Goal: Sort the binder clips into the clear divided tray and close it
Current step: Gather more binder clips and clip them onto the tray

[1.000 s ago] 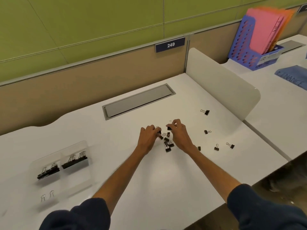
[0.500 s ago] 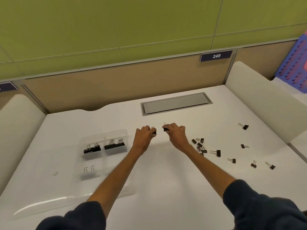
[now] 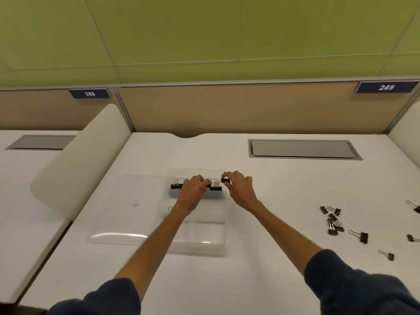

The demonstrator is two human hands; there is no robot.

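Left hand [image 3: 193, 192] and right hand [image 3: 241, 189] above a clear plastic divided tray [image 3: 204, 243] on a white table [image 3: 261, 269]; each grip pinches one small black binder clip [image 3: 225, 179].

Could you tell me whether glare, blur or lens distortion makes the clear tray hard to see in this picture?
Head view: the clear tray almost vanishes against the white desk, betrayed mainly by a glare streak on its open lid; wide-angle bending bows the partition rail; overall softness blurs the loose binder clips.

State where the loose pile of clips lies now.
In the head view the pile lies on the desk's right side, well right of the tray and the right hand, nearer the person than the grey hatch.
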